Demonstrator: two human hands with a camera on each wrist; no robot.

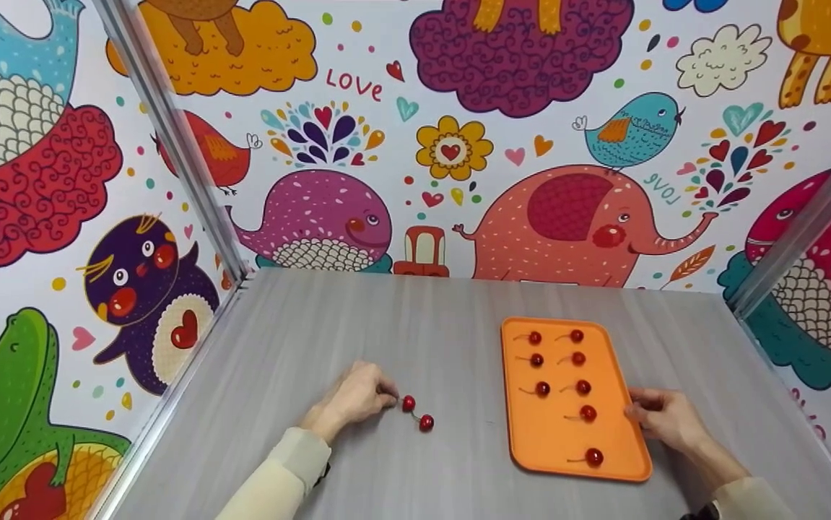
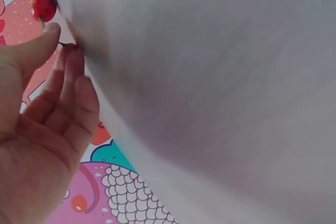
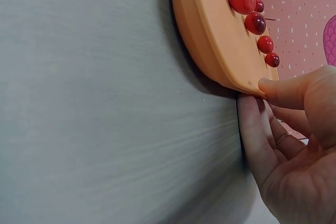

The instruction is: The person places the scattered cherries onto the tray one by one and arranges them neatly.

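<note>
My left hand (image 1: 357, 393) is low over the table beside two red cherries. Its thumb and fingertips are at the stem of the nearer cherry (image 1: 409, 404), which they appear to pinch. The other cherry (image 1: 426, 422) lies just beyond it, nearer the table's front. In the left wrist view, a red cherry (image 2: 44, 8) shows past the thumb tip, and a small gap separates thumb from fingers. My right hand (image 1: 671, 419) grips the right rim of an orange tray (image 1: 552, 440), thumb on top and fingers beneath in the right wrist view. Several stemmed cherries (image 1: 582, 388) lie on it in two columns.
The grey wood-grain table (image 1: 444, 477) bears the tray on its right side. Printed cartoon panels (image 1: 451, 209) stand behind it and at both sides, joined by metal corner posts (image 1: 184, 144). A metal strip (image 1: 170, 404) runs along the left edge.
</note>
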